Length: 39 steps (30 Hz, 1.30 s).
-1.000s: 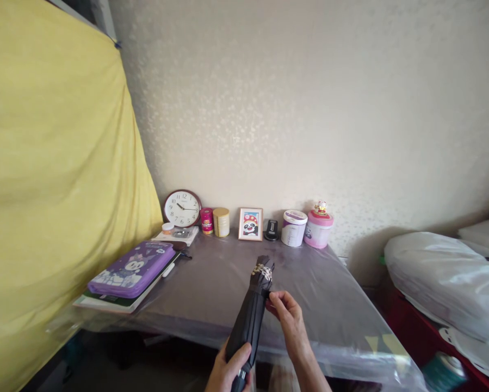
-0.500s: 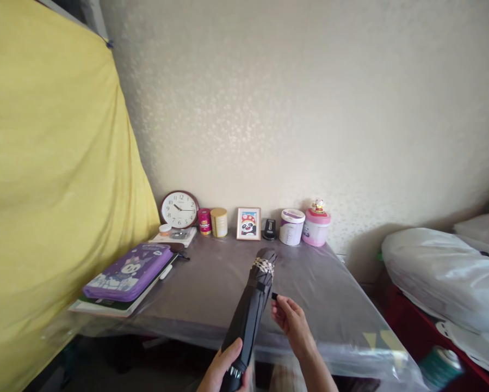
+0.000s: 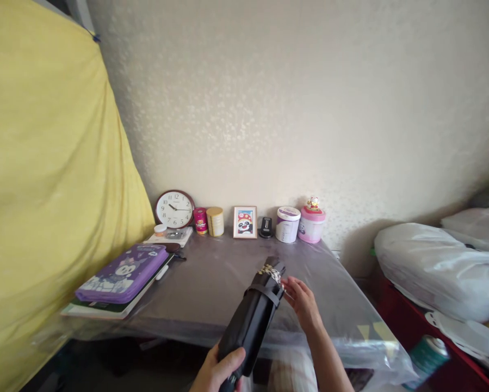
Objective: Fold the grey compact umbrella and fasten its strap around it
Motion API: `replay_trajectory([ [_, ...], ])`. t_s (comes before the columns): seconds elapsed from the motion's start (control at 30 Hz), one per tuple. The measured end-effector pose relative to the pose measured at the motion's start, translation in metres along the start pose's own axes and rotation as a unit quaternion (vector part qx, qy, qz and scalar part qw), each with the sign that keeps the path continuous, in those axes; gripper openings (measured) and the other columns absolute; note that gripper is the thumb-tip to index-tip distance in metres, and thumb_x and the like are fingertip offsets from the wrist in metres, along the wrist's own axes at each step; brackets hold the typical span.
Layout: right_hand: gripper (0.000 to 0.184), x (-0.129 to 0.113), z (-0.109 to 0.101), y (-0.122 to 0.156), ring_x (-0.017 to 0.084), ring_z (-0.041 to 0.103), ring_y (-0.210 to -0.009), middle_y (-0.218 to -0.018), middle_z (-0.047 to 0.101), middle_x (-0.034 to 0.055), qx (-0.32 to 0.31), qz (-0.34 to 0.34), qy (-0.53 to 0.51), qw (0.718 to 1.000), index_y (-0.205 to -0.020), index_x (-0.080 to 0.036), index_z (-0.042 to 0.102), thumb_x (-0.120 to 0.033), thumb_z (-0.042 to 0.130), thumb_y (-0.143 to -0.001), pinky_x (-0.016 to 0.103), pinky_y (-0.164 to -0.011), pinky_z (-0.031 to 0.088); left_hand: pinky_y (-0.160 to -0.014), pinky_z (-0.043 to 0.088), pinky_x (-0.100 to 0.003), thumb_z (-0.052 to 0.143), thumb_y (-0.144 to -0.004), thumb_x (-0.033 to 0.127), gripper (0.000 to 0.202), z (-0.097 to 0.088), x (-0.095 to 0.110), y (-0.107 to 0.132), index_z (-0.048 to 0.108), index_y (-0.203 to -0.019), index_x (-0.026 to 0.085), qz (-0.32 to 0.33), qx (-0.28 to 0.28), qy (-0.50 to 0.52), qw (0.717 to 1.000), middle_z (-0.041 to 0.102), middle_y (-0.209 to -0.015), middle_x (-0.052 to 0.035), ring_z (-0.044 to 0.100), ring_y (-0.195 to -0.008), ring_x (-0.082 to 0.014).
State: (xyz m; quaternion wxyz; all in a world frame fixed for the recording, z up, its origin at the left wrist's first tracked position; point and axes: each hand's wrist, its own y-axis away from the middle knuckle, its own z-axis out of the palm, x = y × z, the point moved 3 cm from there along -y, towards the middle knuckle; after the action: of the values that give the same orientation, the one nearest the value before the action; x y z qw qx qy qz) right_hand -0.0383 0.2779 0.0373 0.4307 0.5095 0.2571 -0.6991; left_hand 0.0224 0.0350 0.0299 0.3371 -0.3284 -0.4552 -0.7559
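A folded black umbrella (image 3: 250, 324) slants up and away from me over the table's front edge. My left hand (image 3: 223, 365) is closed around its lower end, thumb on top. A dark strap (image 3: 264, 293) runs across the folded cloth near the upper end, just below a black-and-white patterned band (image 3: 271, 272). At the umbrella's right edge, my right hand (image 3: 302, 300) has its fingers bent together where the strap passes round the side. Its fingertips are partly hidden there.
Along the wall stand a clock (image 3: 174, 209), a pink can (image 3: 200, 221), a yellow canister (image 3: 215, 221), a picture frame (image 3: 245, 222) and two tubs (image 3: 288, 225). A purple case (image 3: 124, 272) lies left on the plastic-covered table (image 3: 195, 305). White bags (image 3: 435, 267) sit at right.
The umbrella has turned about its length and tilted rightward, so its strap now lies across the front. My right hand, which pinched the strap's loose end, has moved up against the umbrella's side.
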Motion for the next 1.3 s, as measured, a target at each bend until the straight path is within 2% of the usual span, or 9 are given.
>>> replay_trajectory([
  [0.13,0.036,-0.004,0.012,0.018,0.024,0.064,-0.091,-0.092,0.068,0.0097,-0.038,-0.099,0.095,0.990,-0.090,-0.016,0.061,-0.047,0.062,-0.072,0.037,-0.081,0.050,-0.032,0.023,-0.014,0.074,-0.053,0.057,0.063,0.004,0.007,-0.009,0.057,-0.099,0.016,0.084,0.005,-0.073,0.994,0.047,-0.041,0.0069,0.036,-0.033,-0.0047],
  [0.37,0.022,-0.017,0.043,0.046,0.023,0.057,-0.101,-0.113,0.059,0.0063,-0.070,-0.308,0.352,0.881,-0.090,-0.023,0.063,-0.035,0.062,-0.072,0.037,-0.090,0.044,-0.028,0.024,-0.016,0.067,-0.060,0.059,0.067,-0.001,0.002,-0.015,0.053,-0.109,0.016,0.130,0.027,-0.111,0.985,0.049,-0.043,0.0065,0.035,-0.028,-0.0057],
  [0.6,0.029,0.007,0.009,0.023,0.024,0.063,-0.088,-0.088,0.068,0.0077,0.004,-0.094,0.077,0.993,-0.077,-0.017,0.061,-0.045,0.060,-0.070,0.035,-0.080,0.049,-0.029,0.020,-0.013,0.065,-0.064,0.058,0.049,-0.010,0.002,-0.017,0.052,-0.090,0.018,0.097,-0.037,-0.064,0.993,0.053,-0.048,0.0052,0.034,-0.027,-0.0023],
  [0.73,0.041,0.024,-0.022,0.015,0.027,0.061,-0.097,-0.091,0.068,0.0086,0.067,0.007,0.025,0.997,-0.085,-0.017,0.059,-0.046,0.070,-0.058,0.035,-0.078,0.050,-0.028,0.021,-0.013,0.068,-0.063,0.053,0.044,-0.013,0.006,-0.018,0.049,-0.085,0.019,0.096,-0.078,-0.013,0.992,0.055,-0.054,0.0044,0.034,-0.028,-0.0017],
  [0.87,0.050,0.028,-0.044,0.012,0.029,0.059,-0.100,-0.098,0.065,0.0106,0.141,-0.065,0.158,0.975,-0.091,-0.017,0.057,-0.046,0.070,-0.051,0.036,-0.081,0.048,-0.028,0.026,-0.015,0.063,-0.070,0.036,0.063,-0.018,0.016,-0.023,0.035,-0.125,0.021,0.156,-0.049,-0.098,0.982,0.057,-0.058,0.0057,0.040,-0.030,-0.0060],
  [0.97,0.048,0.029,-0.047,0.012,0.029,0.062,-0.093,-0.093,0.067,0.0113,0.129,-0.103,0.219,0.962,-0.090,-0.017,0.058,-0.048,0.064,-0.054,0.036,-0.078,0.049,-0.041,0.043,-0.021,0.055,-0.073,0.023,0.073,-0.026,0.030,-0.027,0.021,-0.138,0.023,0.232,0.032,-0.251,0.939,0.064,-0.072,0.0002,0.056,-0.045,-0.0122],
  [1.07,0.042,0.031,-0.040,0.015,0.027,0.064,-0.081,-0.080,0.069,0.0094,0.063,-0.097,0.254,0.960,-0.087,-0.016,0.062,-0.049,0.061,-0.060,0.034,-0.071,0.049,-0.089,0.044,-0.032,0.054,-0.071,0.015,0.074,-0.031,0.055,-0.026,0.026,-0.140,0.025,0.365,0.098,-0.408,0.831,0.051,-0.127,-0.0098,0.054,-0.109,-0.0222],
  [1.17,0.039,0.033,-0.036,0.017,0.025,0.064,-0.075,-0.071,0.069,0.0066,0.033,-0.098,0.265,0.959,-0.089,-0.017,0.063,-0.046,0.060,-0.064,0.033,-0.066,0.049,-0.085,0.045,-0.036,0.051,-0.072,0.011,0.079,-0.031,0.083,-0.029,0.019,-0.142,0.031,0.362,0.098,-0.542,0.752,0.043,-0.130,-0.0109,0.059,-0.101,-0.0238],
  [1.3,0.038,0.040,-0.038,0.013,0.025,0.065,-0.075,-0.074,0.071,0.0067,0.018,-0.082,0.231,0.969,-0.091,-0.017,0.063,-0.044,0.061,-0.065,0.032,-0.064,0.049,-0.079,0.048,-0.030,0.055,-0.071,0.014,0.080,-0.031,0.124,-0.031,0.021,-0.141,0.031,0.351,0.064,-0.506,0.785,0.048,-0.126,-0.0088,0.064,-0.086,-0.0176],
])
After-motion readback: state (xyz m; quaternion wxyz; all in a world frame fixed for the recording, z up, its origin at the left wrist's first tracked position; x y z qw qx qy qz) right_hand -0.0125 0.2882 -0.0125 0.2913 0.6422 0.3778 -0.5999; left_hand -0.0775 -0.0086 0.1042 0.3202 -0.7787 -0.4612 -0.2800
